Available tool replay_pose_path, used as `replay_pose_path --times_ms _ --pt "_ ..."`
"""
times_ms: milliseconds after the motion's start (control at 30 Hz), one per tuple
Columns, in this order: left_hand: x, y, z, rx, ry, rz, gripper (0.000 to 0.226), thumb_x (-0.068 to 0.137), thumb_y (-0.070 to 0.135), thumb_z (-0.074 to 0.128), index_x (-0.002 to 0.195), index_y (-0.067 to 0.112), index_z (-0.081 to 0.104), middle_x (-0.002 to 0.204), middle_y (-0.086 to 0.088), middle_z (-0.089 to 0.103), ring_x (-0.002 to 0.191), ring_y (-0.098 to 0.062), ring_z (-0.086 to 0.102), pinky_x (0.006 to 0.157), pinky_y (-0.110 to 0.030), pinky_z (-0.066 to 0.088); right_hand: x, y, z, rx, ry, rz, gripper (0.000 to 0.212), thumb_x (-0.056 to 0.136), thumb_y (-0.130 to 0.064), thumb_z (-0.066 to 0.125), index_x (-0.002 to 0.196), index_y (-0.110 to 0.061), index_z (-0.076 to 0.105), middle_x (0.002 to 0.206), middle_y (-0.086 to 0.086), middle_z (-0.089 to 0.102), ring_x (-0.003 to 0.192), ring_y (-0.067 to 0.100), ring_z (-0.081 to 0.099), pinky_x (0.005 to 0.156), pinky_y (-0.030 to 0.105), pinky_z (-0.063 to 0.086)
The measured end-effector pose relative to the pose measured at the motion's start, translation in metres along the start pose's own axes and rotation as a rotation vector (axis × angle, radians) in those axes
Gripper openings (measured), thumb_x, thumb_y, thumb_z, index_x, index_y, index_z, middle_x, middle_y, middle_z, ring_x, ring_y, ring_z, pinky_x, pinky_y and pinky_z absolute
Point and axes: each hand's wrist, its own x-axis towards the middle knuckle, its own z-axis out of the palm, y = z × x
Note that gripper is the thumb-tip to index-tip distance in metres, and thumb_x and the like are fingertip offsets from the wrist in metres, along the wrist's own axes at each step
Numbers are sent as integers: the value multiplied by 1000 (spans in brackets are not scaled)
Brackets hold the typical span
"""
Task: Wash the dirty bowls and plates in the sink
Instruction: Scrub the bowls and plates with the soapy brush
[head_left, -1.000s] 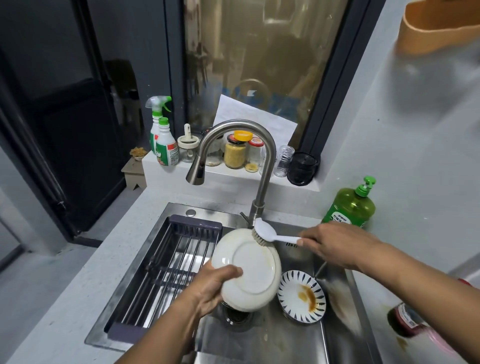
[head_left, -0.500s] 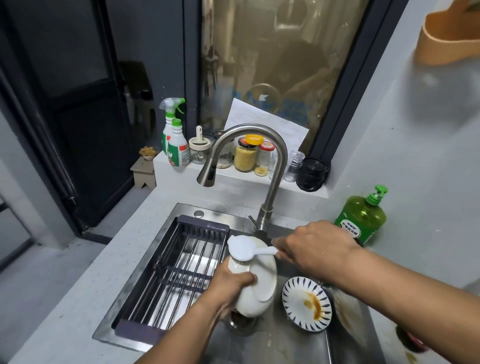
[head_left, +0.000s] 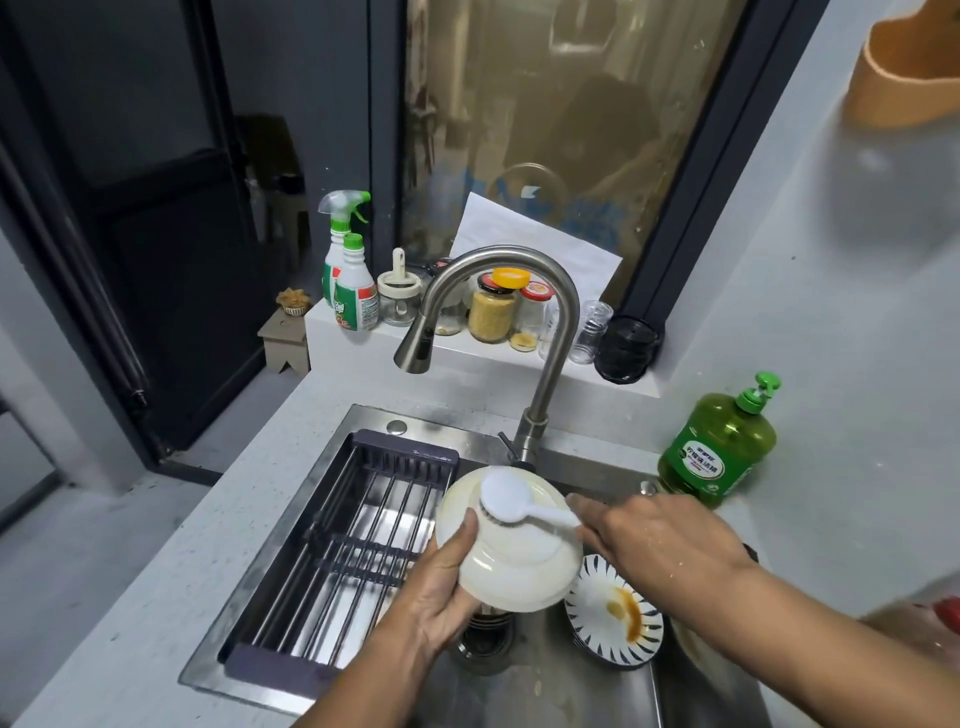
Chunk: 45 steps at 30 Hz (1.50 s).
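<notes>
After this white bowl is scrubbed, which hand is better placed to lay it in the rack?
Probably the left hand. It already grips the white bowl, and the rack lies on its side of the sink. The right hand is busy holding the brush.

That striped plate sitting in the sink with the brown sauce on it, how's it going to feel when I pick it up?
The striped plate looks like glazed ceramic, so probably rigid and breakable if knocked against the steel sink. The glossy glaze and brown smear suggest it may be slippery. It seems to rest on another dish, so it could slide when nudged.
</notes>
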Motion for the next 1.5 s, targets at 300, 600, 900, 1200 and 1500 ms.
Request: replay_pose_path --times_ms 300,600,900,1200,1500 --pt "-2 -1 3 86 158 28 80 75 16 87 145 7 48 135 -29 59 125 -45 58 96 -66 49 2 -2 16 60 -58 28 36 107 -48 27 135 -32 43 106 3 69 95 31 67 64 36 42" --pt "6 -1 -4 48 179 51 63 84 2 75 141 1 50 129 -31 63 119 -44 63 93 -68 49 5 -1 27 257 -93 71 38 104 -55 31 135 -38 44 110 -1 68 100 27 65 79 39 53" --pt "8 7 -1 -96 63 12 107 43 2 96 139 -2 49 133 -30 60 122 -45 60 104 -62 45 26 6 42 983 98 521 33 84 -61 67 95 -30 67 70 -4 68 56 9 61 51 25 47" --pt "-11 15 14 170 -110 24 82 60 2 91 134 -6 57 133 -31 60 119 -43 63 87 -49 58 42 6 49 1544 61 387 59 73 -20 89 124 -18 61 96 -1 76 77 5 73 68 25 60" --pt "-3 68 67 1252 -212 -78 56 73 1 84 124 14 64 114 -8 75 105 -27 73 91 -45 59 55 24 13 1054 -138 27 53 73 -32 86 118 -45 60 99 -17 73 90 2 69 81 26 56"
